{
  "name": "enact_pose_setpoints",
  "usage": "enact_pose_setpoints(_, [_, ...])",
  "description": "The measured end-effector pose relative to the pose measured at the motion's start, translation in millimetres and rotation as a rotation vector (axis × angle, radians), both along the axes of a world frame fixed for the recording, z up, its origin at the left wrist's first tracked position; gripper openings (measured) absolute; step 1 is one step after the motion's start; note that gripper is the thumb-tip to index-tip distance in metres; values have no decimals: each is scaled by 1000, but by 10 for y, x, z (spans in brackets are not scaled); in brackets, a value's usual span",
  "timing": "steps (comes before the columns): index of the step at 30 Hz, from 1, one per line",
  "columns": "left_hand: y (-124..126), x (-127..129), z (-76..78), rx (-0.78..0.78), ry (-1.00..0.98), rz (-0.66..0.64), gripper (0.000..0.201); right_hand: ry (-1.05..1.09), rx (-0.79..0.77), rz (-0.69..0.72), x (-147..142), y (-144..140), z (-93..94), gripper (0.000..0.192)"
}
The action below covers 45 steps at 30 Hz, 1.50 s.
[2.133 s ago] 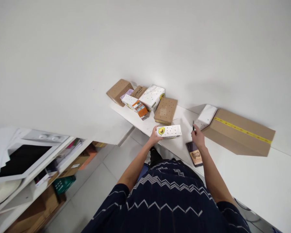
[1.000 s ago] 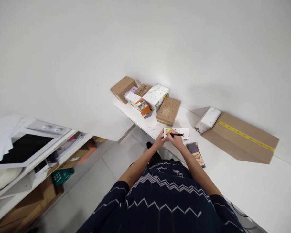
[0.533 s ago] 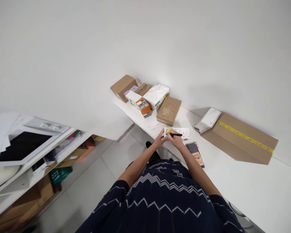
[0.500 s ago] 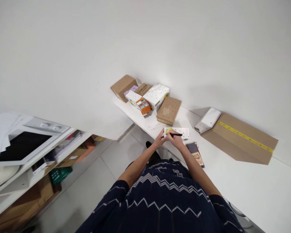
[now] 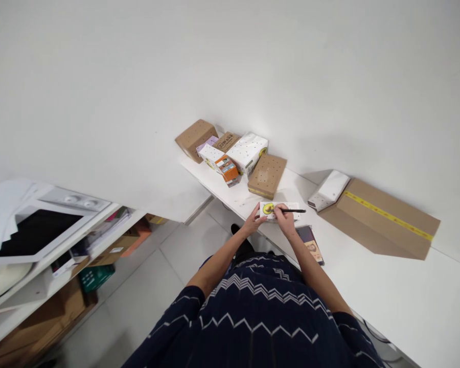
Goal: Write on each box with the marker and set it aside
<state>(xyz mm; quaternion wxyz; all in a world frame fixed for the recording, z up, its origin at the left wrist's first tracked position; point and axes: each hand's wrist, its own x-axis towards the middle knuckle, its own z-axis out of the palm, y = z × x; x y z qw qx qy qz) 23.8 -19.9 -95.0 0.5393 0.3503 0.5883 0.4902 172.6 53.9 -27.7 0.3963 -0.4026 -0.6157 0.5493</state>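
A small white box [image 5: 268,208] with an avocado picture and dark dots lies near the table's front edge. At its left end my left hand [image 5: 253,223] grips the corner, thumb and fingers at the edges. Over the right part of the box is my right hand [image 5: 285,222], its fingers wrapped round a black pen [image 5: 294,210]. The pen's tip points left at the avocado picture, and its back end sticks out to the right. Whether the tip touches the box I cannot tell. Just below my right wrist lies a phone [image 5: 310,244] on the table.
Behind the box, a brown dotted carton [image 5: 267,176] and a white avocado carton [image 5: 247,151] stand among several smaller boxes. To the right, a white box [image 5: 331,188] sits against a large cardboard box [image 5: 387,214] with yellow tape. A microwave [image 5: 42,230] tops the shelf at left.
My right hand has slid right along the box, uncovering the avocado picture. The pen has moved right with it and lies flatter. My left hand keeps its place.
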Motion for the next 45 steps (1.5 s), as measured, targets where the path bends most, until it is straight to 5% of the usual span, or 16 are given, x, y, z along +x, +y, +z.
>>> enact_pose_setpoints(5, [12,-111,-67,-30,110,-70,114,199,-335,-351,441,70,50,20])
enact_pose_setpoints(8, [78,-136,-133,-17,145,-89,124,56,-367,-482,767,38,-12,20])
enact_pose_setpoints(13, [203,-110,-146,105,178,-55,105,-400,-462,-257,1014,-107,-300,11])
enact_pose_setpoints(20, [154,-276,25,100,188,-36,102,-509,-567,-42,774,-25,-697,12])
enact_pose_setpoints(23, [111,-322,46,67,171,-29,102,-535,-551,-51,677,45,-785,9])
enact_pose_setpoints(30, [29,-294,-94,84,90,-12,101,-676,-391,-199,886,-2,-677,48])
enact_pose_setpoints(35, [3,-252,-214,58,40,0,102,-1208,-253,-220,1185,-276,-632,72])
enact_pose_setpoints(45, [7,-239,-167,66,80,-16,100,-1344,-53,-157,1217,-452,-753,72])
